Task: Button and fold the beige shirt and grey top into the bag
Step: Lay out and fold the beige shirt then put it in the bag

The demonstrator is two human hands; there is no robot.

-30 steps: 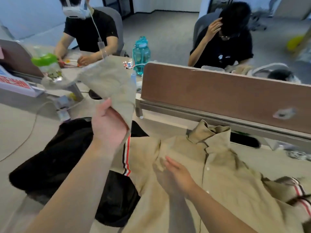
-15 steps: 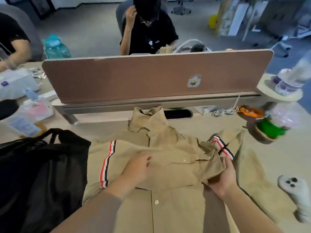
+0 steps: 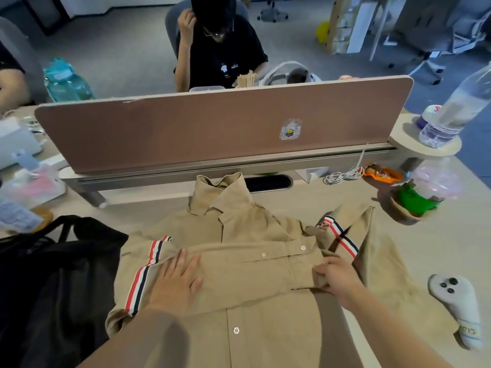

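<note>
Probably a shared office: a desk divider (image 3: 212,128), office chairs (image 3: 273,9) and a seated coworker (image 3: 220,54).

Both arms showed bare from the lower edge of the view up to the wrists, with no sleeve on either. The left forearm (image 3: 138,338) looked broad and blurred, the right forearm (image 3: 393,333) sharper. The left hand (image 3: 176,284) and right hand (image 3: 336,277) were bare as well.

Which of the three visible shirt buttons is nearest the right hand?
The rightmost button on the beige shirt, just up-left of the right hand; the other two sit farther left.
</note>
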